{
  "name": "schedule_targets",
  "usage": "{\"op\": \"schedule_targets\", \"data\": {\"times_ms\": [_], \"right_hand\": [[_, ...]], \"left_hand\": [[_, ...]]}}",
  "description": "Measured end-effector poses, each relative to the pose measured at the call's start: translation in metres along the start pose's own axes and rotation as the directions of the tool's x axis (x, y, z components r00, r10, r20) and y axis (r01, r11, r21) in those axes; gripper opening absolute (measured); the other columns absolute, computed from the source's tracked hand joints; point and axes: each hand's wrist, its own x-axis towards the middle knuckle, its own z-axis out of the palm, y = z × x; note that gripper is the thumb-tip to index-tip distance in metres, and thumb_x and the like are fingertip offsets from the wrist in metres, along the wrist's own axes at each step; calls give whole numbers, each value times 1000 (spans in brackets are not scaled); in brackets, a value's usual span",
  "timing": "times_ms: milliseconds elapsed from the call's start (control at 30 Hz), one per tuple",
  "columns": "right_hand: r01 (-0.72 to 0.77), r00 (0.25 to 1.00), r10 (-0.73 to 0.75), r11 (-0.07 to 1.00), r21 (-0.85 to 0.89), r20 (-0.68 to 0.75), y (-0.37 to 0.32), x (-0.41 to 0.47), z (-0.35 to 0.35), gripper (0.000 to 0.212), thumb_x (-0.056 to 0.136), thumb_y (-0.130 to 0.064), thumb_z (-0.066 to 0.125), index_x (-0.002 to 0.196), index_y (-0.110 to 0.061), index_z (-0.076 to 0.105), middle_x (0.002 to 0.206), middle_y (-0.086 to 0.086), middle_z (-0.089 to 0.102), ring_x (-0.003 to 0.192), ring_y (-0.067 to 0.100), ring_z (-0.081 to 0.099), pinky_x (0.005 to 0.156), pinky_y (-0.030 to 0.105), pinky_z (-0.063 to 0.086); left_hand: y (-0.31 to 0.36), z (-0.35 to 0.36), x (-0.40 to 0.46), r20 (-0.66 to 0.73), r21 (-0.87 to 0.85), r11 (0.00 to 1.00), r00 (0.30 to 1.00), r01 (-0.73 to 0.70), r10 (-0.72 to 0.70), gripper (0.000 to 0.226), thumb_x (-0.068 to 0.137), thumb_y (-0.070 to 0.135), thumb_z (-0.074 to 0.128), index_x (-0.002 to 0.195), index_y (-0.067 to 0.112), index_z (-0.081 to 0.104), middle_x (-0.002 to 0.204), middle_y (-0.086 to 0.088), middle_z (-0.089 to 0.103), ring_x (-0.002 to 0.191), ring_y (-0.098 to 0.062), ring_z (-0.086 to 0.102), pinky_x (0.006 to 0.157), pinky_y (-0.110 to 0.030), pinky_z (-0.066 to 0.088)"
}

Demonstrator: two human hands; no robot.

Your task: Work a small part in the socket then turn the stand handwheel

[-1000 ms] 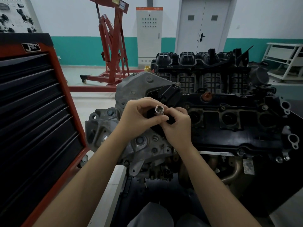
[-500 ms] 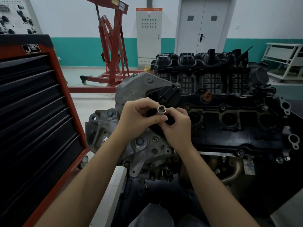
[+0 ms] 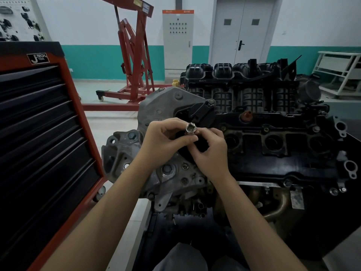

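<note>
**Socket held between both hands over the engine**

Little had moved since the earlier frames: both hands stayed together above the engine, and the socket had tipped only slightly, its open end turned a bit more toward the camera.

The left hand (image 3: 166, 141) had its fingers curled round the socket (image 3: 190, 129), thumb pressed against the lower part of it. The right hand (image 3: 210, 151) met it from the other side, its fingertips pinching the socket just below the shiny rim. The socket stood nearly upright between them, hexagonal opening up, held in the air in front of a black cap (image 3: 201, 114) on the engine (image 3: 273, 145) and not touching it.

Below the hands lay the grey timing cover (image 3: 172, 178) with its bolts. A tool cabinet (image 3: 43, 133) with black drawers stood just to the left of the engine. Well behind, a red hoist (image 3: 134, 55) stood on the floor near a pale electrical cabinet (image 3: 177, 44) and a double door (image 3: 242, 30).
</note>
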Motion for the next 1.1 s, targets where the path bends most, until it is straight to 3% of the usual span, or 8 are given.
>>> {"op": "schedule_targets", "data": {"times_ms": [233, 300, 400, 500, 600, 833, 933, 1100], "right_hand": [[-64, 998, 64, 998, 21, -6, 1, -2, 0, 16, 79, -16, 72, 93, -8, 73, 85, -9, 67, 95, 27, 57, 88, 22, 39], [-61, 998, 61, 998, 34, -13, -1, -1, 1, 14, 79, -21, 70, 89, -11, 72, 86, -8, 69, 95, 19, 59, 89, 17, 36], [-12, 1000, 12, 999, 31, -10, -2, -1, 0, 15, 80, -19, 69, 91, -10, 72, 87, -10, 68, 92, -8, 54, 91, 32, 42], [-32, 999, 32, 999, 6, 16, 1, -2, 0, 19, 81, -14, 71, 98, -7, 72, 89, 1, 72, 95, 14, 55, 89, 41, 45], [-97, 995, 97, 995, 27, 13, 1, -1, 0, 14, 81, -12, 74, 93, -8, 73, 84, -2, 70, 96, 29, 56, 88, 31, 42], [-36, 999, 36, 999, -4, 21, -2, -1, -1, 16, 82, -17, 69, 95, -8, 72, 92, -2, 72, 95, 8, 53, 92, 32, 41], [-102, 994, 102, 995, -4, 42, 0, -1, -1, 23, 83, -12, 73, 105, -7, 73, 95, -2, 70, 105, 22, 53, 91, 35, 44], [-116, 993, 116, 992, 46, -6, -3, 0, 0, 13, 79, -14, 76, 91, -9, 72, 86, -7, 68, 100, 22, 54, 89, 41, 46]], "left_hand": [[1, -1, 0, 42, 42, 999, 999, -12, 10, 21, 77, -6, 73, 97, -5, 70, 93, -15, 70, 89, -18, 69, 86, -28, 53], [1, 1, -1, 1, 75, 997, 999, -33, 33, 19, 73, 1, 78, 90, 4, 72, 88, -14, 70, 84, -20, 68, 88, -31, 55], [0, 0, 0, -2, 31, 999, 1000, -29, 29, 22, 74, 2, 76, 95, 8, 71, 89, -9, 71, 86, -14, 69, 89, -28, 53], [-1, -2, 0, 52, -28, 1000, 999, 11, -10, 25, 79, -9, 70, 103, -1, 68, 95, -13, 70, 93, -16, 69, 88, -27, 53], [-1, -2, 0, 63, -26, 1000, 998, 4, -2, 25, 79, -9, 70, 103, -1, 68, 96, -16, 69, 94, -26, 69, 88, -35, 54], [-3, 0, 0, 12, -15, 1000, 1000, -14, 14, 27, 78, -2, 74, 99, 14, 70, 94, -9, 71, 90, -22, 69, 88, -32, 54], [-3, -2, 1, 37, -59, 998, 999, 11, -9, 28, 80, -3, 70, 102, 15, 70, 97, -2, 72, 94, -18, 70, 87, -28, 53], [-3, 0, 1, -1, 22, 999, 1000, -31, 31, 30, 75, -6, 75, 101, 9, 69, 93, -3, 71, 90, -14, 69, 87, -26, 53]]}}
